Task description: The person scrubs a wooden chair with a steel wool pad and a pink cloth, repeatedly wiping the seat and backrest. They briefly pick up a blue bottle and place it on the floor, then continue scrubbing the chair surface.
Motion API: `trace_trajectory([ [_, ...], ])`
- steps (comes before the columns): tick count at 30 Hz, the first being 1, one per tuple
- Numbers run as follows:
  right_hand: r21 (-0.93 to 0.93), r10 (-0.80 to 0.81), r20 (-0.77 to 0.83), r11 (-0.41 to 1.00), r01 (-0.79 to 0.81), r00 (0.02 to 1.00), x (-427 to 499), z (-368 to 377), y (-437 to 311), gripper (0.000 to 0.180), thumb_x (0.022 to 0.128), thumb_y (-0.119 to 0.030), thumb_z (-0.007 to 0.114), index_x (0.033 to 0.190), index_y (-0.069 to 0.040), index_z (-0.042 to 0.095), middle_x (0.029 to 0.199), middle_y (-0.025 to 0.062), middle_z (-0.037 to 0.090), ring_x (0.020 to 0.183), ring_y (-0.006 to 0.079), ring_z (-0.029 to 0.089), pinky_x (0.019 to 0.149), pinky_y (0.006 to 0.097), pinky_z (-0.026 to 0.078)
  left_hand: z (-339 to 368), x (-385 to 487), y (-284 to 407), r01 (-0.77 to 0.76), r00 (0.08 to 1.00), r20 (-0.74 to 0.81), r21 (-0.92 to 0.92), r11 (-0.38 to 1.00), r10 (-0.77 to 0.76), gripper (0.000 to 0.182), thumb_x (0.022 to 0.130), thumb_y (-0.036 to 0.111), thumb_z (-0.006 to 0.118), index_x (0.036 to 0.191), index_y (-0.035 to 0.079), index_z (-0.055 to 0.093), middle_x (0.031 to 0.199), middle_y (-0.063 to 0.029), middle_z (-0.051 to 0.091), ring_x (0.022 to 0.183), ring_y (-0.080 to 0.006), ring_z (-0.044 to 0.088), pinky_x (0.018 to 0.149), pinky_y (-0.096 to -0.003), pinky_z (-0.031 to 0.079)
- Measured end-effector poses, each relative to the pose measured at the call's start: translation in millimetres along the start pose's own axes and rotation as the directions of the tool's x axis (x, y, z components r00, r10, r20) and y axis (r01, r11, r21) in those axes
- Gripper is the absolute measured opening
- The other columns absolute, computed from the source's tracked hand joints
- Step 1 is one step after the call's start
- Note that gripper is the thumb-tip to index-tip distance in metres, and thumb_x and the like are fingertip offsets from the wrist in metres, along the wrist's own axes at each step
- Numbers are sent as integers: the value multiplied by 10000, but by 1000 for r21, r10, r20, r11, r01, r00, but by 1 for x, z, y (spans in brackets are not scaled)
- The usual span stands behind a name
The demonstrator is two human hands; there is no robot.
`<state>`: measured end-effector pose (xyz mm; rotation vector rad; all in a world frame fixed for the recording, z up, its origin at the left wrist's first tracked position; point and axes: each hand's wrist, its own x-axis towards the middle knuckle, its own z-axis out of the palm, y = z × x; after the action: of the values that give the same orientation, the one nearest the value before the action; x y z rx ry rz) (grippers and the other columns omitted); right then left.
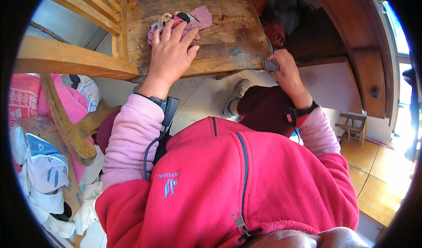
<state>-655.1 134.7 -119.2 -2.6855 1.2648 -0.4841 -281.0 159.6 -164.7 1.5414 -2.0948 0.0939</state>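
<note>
A worn wooden chair seat [227,24] lies before me, with dark stains and scuffed patches. On its left part, my left hand [171,52] rests flat with fingers spread over a crumpled pink cloth [202,16], which has red, black and cream parts. My right hand [289,70] grips a grey scouring pad [271,64], probably steel wool, against the seat's near right corner. The rim of a round metal vessel [269,45] shows behind that corner, mostly hidden by the seat and my hand.
The chair's slatted back [95,4] and wooden rail [75,58] stand at left. Below them are piled clothes [49,169] and a curved wooden armrest [66,122]. A dark wooden cabinet [369,73] is at right, with plastic bags [275,30] beside it. A small wooden rack [352,127] stands farther right.
</note>
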Motion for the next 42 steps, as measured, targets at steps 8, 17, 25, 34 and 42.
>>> trace_trajectory([
  [8,12,-24,-148,1000,26,989,3,14,-8,432,623,152,587,1009,-38,619,1027,160,601,1037,391,557,889,451,463,-3,0,-1,-31,1000,-3,52,998,31,415,927,375,651,1306,205,640,1398,-83,545,1379,-320,390,1113,-519,293],
  [17,-58,143,-220,986,-159,965,16,25,-33,411,646,140,574,1007,-49,631,1026,176,598,1011,394,566,892,446,473,0,1,-1,-19,1000,-5,30,999,19,419,918,362,654,1301,192,645,1390,-91,555,1358,-316,416,1114,-510,296],
  [25,-45,178,-53,982,-181,983,40,11,-80,356,665,108,599,986,-44,631,1009,170,601,985,402,563,869,452,472,-3,-1,-2,-35,999,6,37,999,34,399,937,321,645,1312,185,636,1393,-83,551,1356,-324,421,1116,-508,291],
  [34,121,-156,21,981,152,988,35,51,-76,388,642,89,600,994,-72,619,991,153,588,995,385,563,864,462,485,-1,-1,-3,-28,999,-30,31,999,29,357,966,260,597,1316,191,618,1394,-67,541,1361,-301,419,1113,-493,289],
  [42,-99,-15,-146,995,1,989,37,40,-79,325,669,58,628,971,-62,611,991,149,583,955,395,560,858,459,484,4,-1,1,27,1000,2,35,999,-27,361,972,250,588,1326,184,612,1417,-68,529,1364,-294,417,1124,-496,280],
])
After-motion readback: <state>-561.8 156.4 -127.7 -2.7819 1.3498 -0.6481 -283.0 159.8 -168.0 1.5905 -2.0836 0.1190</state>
